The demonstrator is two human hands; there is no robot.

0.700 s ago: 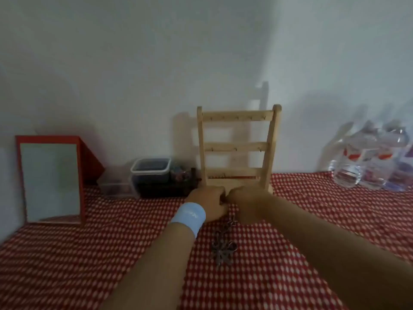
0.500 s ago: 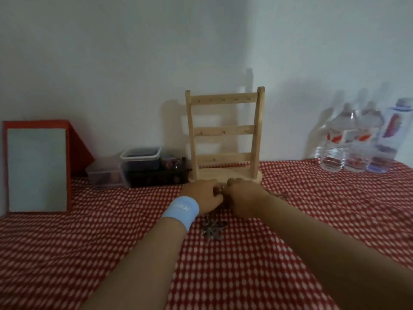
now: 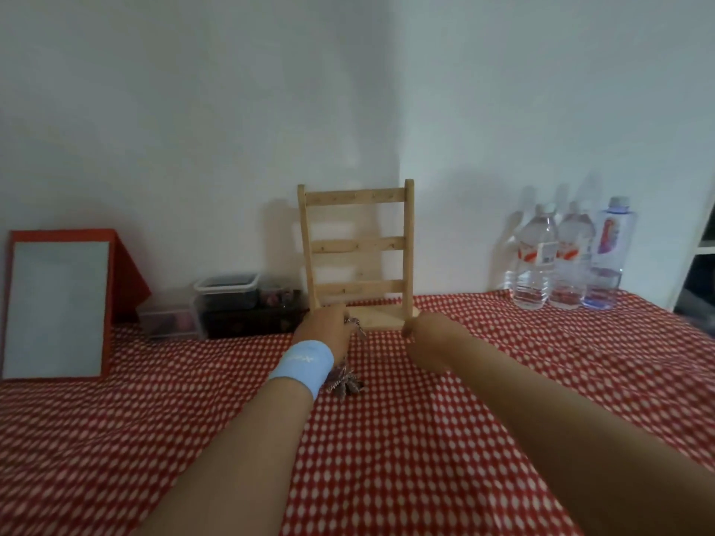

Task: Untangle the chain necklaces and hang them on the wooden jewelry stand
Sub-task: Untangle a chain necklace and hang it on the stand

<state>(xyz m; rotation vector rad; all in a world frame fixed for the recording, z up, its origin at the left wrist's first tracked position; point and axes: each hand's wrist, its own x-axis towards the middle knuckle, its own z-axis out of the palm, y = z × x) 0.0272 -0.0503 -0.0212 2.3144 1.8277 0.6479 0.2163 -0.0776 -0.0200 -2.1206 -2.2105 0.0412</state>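
Over checked cloth (image 3: 425, 439), left hand (image 3: 324, 331) gripping the chain (image 3: 356, 327) has parted from right hand (image 3: 422, 333), hold unclear.

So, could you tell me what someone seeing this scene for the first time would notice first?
The wooden jewelry stand draws the eye first, upright at the back middle of the table against the white wall, with nothing visibly hanging on it. Just in front of it, the left hand, in a blue wristband, grips a bit of chain. The chain necklaces lie bunched on the red checked tablecloth by its wrist.
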